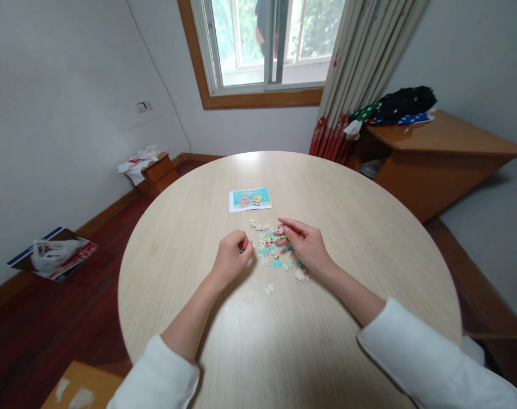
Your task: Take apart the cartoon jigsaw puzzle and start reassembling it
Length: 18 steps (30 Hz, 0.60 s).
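Note:
Jigsaw puzzle pieces (267, 250) lie in a loose pile on the round table, some teal side up, others showing pale backs. My left hand (230, 258) is curled at the pile's left side, with a bit of a teal puzzle piece (241, 250) visible inside its closed fingers. Over the pile's right side, my right hand (307, 245) pinches a pale puzzle piece (280, 230) between thumb and fingers. Beyond the pile lies a reference picture (252, 199) with a pink and a yellow cartoon figure on teal.
The pale wooden round table (326, 341) fills the middle of the view. One puzzle piece (269, 289) lies apart, nearer to me. A brown desk (445, 136) with cloths stands at the right, a cardboard box (83, 386) at the lower left.

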Tool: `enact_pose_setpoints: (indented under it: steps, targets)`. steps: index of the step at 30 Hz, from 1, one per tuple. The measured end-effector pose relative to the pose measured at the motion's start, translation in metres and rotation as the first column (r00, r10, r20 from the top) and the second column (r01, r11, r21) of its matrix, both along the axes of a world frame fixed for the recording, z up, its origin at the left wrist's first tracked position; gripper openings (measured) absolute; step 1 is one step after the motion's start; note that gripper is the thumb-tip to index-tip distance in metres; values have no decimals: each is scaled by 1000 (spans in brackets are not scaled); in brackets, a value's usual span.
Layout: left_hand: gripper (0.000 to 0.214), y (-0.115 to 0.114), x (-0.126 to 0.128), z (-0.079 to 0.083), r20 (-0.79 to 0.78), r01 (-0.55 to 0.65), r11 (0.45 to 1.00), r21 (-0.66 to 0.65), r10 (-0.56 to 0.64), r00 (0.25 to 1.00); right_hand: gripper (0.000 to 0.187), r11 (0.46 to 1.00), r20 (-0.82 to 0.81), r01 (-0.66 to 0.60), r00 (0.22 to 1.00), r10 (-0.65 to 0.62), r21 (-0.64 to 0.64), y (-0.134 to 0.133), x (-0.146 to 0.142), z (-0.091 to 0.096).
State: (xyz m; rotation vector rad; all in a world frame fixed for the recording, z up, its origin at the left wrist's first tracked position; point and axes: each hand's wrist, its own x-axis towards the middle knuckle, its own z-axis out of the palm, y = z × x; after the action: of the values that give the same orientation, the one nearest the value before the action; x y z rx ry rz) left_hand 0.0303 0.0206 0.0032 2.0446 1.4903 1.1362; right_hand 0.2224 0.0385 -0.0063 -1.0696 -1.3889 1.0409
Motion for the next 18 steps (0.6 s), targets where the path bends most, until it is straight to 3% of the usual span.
enact_pose_setpoints:
  steps: [10,18]
  targets:
    - [22,0,-1,0,-5,-9,1000,1,9,1000,45,995,34,2,999,-5,99,-3,2,-2]
    - [25,5,-7,0,-23,-108,994,8,108,994,33,985,126,-38,992,17,167,-8,2,3]
